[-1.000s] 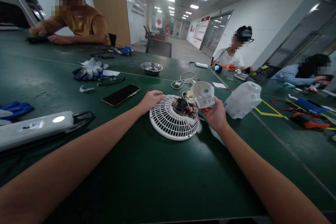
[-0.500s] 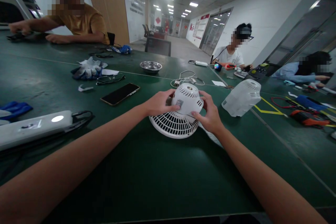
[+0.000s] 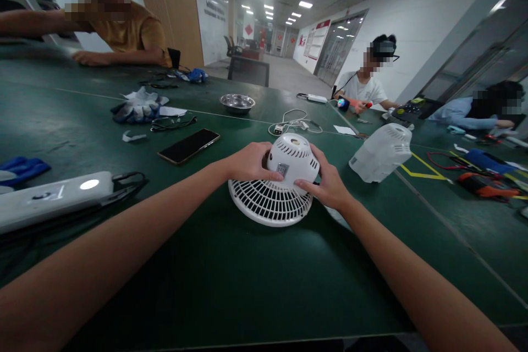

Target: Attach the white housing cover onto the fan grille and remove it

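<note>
A white fan grille (image 3: 266, 203) lies flat on the green table (image 3: 231, 275) in front of me. A white domed motor cover (image 3: 292, 155) with vent slots and a small label sits on top of it. My left hand (image 3: 247, 162) grips the cover's left side, fingers curled round it. On the cover's right side, my right hand (image 3: 328, 181) presses in with fingers and thumb. Both hands hold the cover down on the grille.
A white fan base housing (image 3: 381, 153) lies to the right. A black phone (image 3: 188, 146), glasses (image 3: 173, 122), gloves (image 3: 138, 109), a steel bowl (image 3: 237, 103) and a white cable (image 3: 292, 124) lie beyond. A white power bank (image 3: 53, 198) is at left. Other people sit round the table.
My right hand brought the white cover down over the exposed motor and wiring. My left hand moved from the grille rim onto the cover, and both hands now press it in place.
</note>
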